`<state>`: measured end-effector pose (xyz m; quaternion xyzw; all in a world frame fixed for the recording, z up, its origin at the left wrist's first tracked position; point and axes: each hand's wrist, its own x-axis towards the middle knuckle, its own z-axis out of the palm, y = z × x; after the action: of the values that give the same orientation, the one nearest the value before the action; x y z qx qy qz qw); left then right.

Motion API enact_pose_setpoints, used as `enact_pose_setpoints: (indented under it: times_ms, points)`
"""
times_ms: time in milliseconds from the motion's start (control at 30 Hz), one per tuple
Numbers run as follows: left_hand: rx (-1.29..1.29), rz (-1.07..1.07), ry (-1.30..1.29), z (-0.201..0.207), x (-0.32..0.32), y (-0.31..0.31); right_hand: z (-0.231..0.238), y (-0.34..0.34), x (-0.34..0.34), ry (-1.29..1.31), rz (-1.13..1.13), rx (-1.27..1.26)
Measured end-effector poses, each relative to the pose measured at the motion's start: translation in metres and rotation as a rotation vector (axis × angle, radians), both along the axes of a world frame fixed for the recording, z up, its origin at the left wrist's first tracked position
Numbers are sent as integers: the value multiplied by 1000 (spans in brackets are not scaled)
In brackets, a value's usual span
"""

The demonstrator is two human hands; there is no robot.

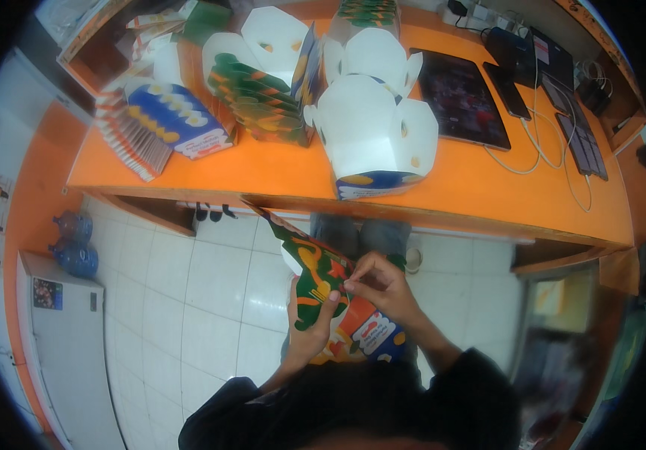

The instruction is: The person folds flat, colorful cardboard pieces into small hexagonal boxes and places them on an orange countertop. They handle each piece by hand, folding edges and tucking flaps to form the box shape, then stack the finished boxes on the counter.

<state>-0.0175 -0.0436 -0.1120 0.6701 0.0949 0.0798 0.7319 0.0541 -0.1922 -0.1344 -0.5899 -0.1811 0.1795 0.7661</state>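
Above my lap, a green cardboard food carton [310, 274] printed with orange and red shapes is held tilted between my hands. My left hand [311, 334] is closed around its near left part, the thumb lying on the printed side. With thumb and forefinger pinched together, my right hand [384, 289] grips the carton's right edge; the exact spot between the fingertips is too small to make out. Just under both hands, an orange, white and blue printed packaging piece [375, 335] lies across my lap, partly covered by my hands and the carton.
Ahead stands an orange desk [263, 169]. On it are opened white-lined cartons [360, 124], nested green cartons [259, 105], a blue carton stack [180, 120], a tablet [461, 97], and phones [506, 88] with white cables. Water bottles [75, 244] top a white cabinet [68, 337] at left.
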Motion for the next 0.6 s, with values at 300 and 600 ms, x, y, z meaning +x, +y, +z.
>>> enact_pose_setpoints:
  times_ms: [300,600]
  points:
    - [-110,18,50,-1,-1,4,5,-11,4,-249,46,-113]
    - [-494,-195,208,0,-5,23,5,-20,20,-258,297,-143]
